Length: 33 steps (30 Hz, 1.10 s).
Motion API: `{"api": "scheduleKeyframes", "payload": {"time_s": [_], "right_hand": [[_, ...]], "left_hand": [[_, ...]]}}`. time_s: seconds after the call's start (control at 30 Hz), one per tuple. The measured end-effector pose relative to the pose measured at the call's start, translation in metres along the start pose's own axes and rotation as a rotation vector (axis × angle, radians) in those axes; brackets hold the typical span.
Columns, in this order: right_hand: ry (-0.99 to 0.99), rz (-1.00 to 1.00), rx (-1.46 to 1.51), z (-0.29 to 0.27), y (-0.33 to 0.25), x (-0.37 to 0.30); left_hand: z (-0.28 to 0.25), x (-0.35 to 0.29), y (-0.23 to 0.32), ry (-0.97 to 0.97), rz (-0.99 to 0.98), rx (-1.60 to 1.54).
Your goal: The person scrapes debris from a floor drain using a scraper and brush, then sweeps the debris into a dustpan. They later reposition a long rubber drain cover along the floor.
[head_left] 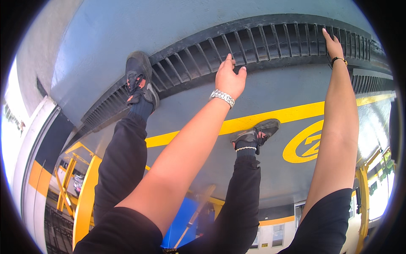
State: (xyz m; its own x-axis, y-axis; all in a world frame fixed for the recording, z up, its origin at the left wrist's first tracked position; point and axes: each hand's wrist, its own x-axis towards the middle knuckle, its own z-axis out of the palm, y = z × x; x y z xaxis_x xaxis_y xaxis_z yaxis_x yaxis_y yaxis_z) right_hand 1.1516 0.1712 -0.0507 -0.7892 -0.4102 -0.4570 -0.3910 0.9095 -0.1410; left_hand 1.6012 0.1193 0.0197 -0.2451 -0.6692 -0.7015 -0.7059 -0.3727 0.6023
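A long black metal drain grate [270,40] with many cross bars curves across the upper part of the floor. My left hand [230,78], with a silver metal watch [223,98] at its wrist, is over the grate's near edge. Its thumb stands apart from the forefinger, and the other fingers are mostly hidden; nothing shows in it. Farther right, my right hand [334,45] is at the grate's bars, its thumb extended and the other fingers curled at the slots. A dark beaded bracelet [339,60] circles that wrist.
My black shoes [138,78] stand apart, the left one beside the grate. A yellow stripe [279,113] and a yellow circled marking [292,148] are painted on the grey floor. Another grate section [372,84] lies at right. Yellow posts [86,199] and a blue object [182,220] stand behind my legs.
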Motion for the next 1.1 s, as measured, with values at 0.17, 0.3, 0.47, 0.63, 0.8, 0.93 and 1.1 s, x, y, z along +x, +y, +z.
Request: {"api": "scheduleKeyframes", "payload": {"time_s": [0.17, 0.3, 0.47, 0.63, 0.8, 0.93, 1.1], "right_hand": [[-0.072, -0.023, 0.047, 0.022, -0.013, -0.005], [-0.101, -0.061, 0.172, 0.004, -0.004, -0.028], [-0.230, -0.256, 0.213, 0.016, -0.041, -0.217], [-0.855, 0.176, 0.463, -0.043, -0.090, -0.489], [-1.128, -0.217, 0.601, -0.168, -0.190, -0.580], [-0.960, 0.165, 1.317, -0.269, -0.185, -0.514], [-0.353, 0.236, 1.286, -0.348, -0.028, -0.417]], "left_hand": [[0.018, -0.069, -0.059, -0.083, -0.015, 0.177], [-0.005, -0.117, -0.062, -0.503, -0.041, 0.281], [-0.112, -0.139, -0.044, -0.624, -0.404, 0.377], [-0.262, -0.131, 0.070, -0.503, -0.265, 0.875], [-0.382, -0.098, 0.226, -0.251, -0.105, 1.160], [-0.434, -0.101, 0.310, 0.041, -0.144, 1.001], [-0.345, -0.152, 0.376, -0.092, -0.015, 1.110]]}}
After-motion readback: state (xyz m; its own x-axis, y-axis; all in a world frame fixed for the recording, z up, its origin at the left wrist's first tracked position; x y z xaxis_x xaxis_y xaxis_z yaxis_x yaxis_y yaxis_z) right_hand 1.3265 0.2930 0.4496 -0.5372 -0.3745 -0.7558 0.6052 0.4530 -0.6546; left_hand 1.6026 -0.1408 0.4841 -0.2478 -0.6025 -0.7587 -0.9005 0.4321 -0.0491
